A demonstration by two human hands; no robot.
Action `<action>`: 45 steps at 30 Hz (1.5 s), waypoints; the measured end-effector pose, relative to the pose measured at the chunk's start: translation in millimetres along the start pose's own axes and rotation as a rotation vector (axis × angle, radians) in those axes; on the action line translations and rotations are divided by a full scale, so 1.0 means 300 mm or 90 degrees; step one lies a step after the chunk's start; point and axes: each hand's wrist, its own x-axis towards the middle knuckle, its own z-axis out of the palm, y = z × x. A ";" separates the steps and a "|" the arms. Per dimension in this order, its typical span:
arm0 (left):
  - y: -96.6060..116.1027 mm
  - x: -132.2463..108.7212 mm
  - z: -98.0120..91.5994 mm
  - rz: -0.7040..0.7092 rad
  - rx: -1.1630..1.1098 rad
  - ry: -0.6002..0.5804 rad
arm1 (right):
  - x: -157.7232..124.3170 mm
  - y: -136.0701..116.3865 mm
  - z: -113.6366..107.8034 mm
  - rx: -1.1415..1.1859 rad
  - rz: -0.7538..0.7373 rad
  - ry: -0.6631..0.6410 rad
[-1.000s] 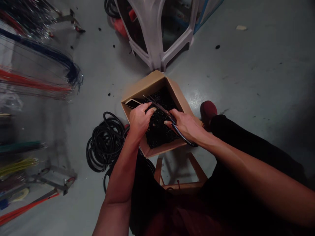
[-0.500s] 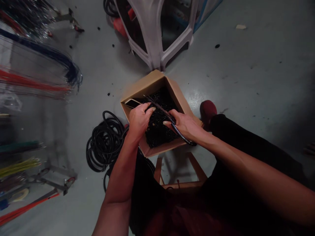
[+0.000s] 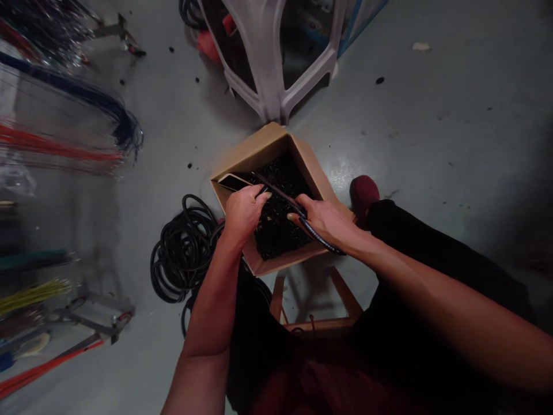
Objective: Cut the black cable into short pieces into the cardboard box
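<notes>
My right hand [image 3: 322,216] is closed around a black cable [image 3: 322,237] with pale marks along its curved lower part. From that hand a thin brownish length [image 3: 280,193] reaches up and left over the carton. My left hand [image 3: 245,208] pinches a dark cable end [image 3: 264,188] between thumb and forefinger, close beside the brownish length; whether the two touch I cannot tell. Below both hands stands an open cardboard box [image 3: 309,158] holding many small black pieces [image 3: 280,233]. A dark panel with a pale edge [image 3: 233,182] leans inside its left corner.
Coiled black cable [image 3: 184,248] lies on the floor left of the box. A white plastic stool [image 3: 272,69] stands behind it, a wooden frame [image 3: 319,327] in front. Bundles of coloured wires [image 3: 56,147] and a wheeled metal stand [image 3: 99,325] are at the left. Small scraps dot the floor.
My left fingertips have lowered slightly, and a dark cable end now shows between them. The brownish length's tip has dipped a little. My right hand keeps its grip almost in place.
</notes>
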 end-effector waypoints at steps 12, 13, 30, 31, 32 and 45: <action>-0.041 0.000 0.022 0.002 0.152 -0.245 | 0.019 0.039 0.112 0.013 0.005 -0.087; -0.043 0.002 0.016 0.007 0.123 -0.239 | 0.023 0.042 0.114 0.024 0.002 -0.076; 0.036 -0.036 0.012 0.039 -0.511 -0.277 | 0.064 0.028 -0.008 0.642 -0.017 0.134; 0.041 -0.036 0.018 0.034 -0.517 -0.275 | 0.065 0.027 -0.008 0.639 -0.013 0.146; 0.045 -0.035 0.023 0.024 -0.521 -0.268 | 0.066 0.027 -0.009 0.632 -0.008 0.159; 0.056 -0.041 0.055 -0.010 -0.561 -0.264 | 0.072 0.017 -0.016 0.602 0.010 0.168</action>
